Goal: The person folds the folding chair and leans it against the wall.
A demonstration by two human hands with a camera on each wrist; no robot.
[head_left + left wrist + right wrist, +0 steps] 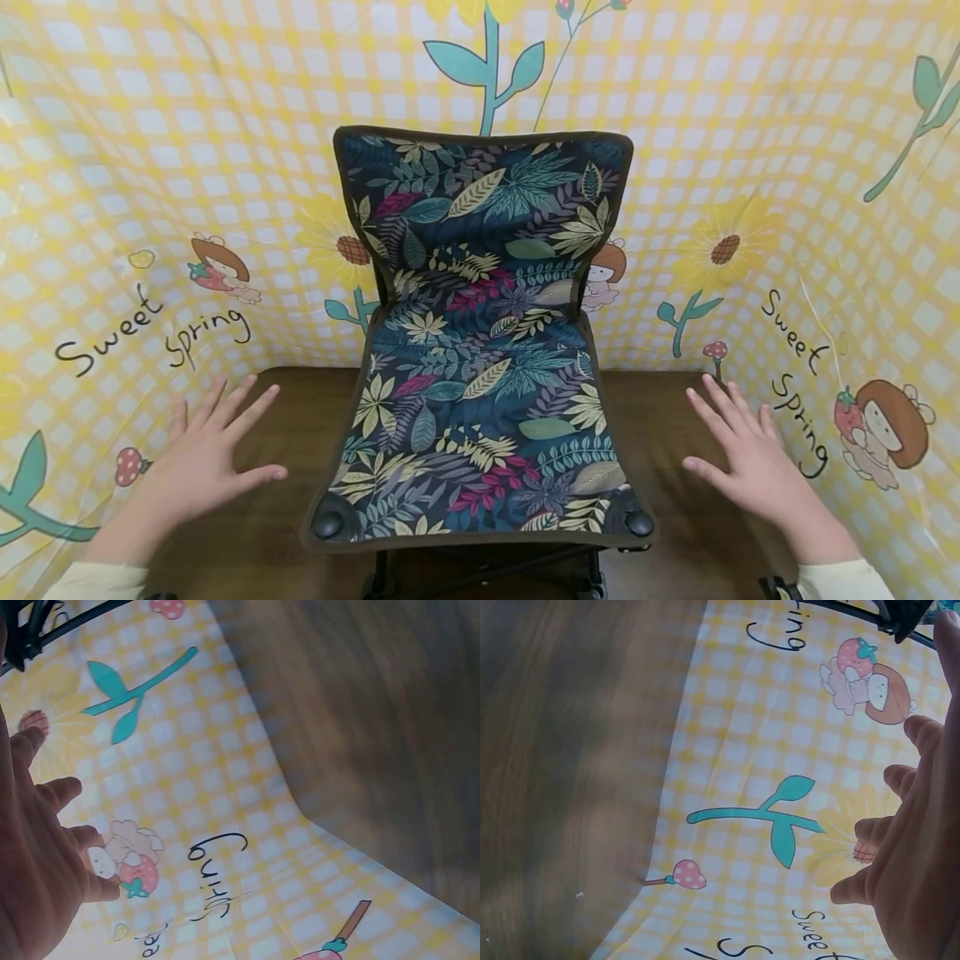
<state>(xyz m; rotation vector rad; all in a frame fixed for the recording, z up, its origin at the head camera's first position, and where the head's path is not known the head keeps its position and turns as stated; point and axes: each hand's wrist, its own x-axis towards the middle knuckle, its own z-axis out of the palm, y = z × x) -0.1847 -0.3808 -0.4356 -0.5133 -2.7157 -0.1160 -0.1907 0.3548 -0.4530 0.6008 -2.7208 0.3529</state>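
Note:
A folding chair [480, 400] with dark leaf-print fabric stands unfolded in the middle of the head view, its backrest [487, 217] upright at the far side. To its left, apart from the seat, my left hand [206, 458] is spread with straight fingers and holds nothing. On the other side my right hand [750, 462] is likewise spread, touching nothing. Each wrist view shows the hand, left [37, 855] and right [915, 840], with fingers extended. Part of the chair's black frame [30, 637] appears in a corner of the left wrist view. The chair's rear legs are hidden.
A brown wood-look surface [300, 433] lies under the chair. Yellow checked cloth [262, 125] printed with flowers and figures hangs behind it and along both sides, close to each hand. Round black corner caps [638, 523] mark the seat's front edge.

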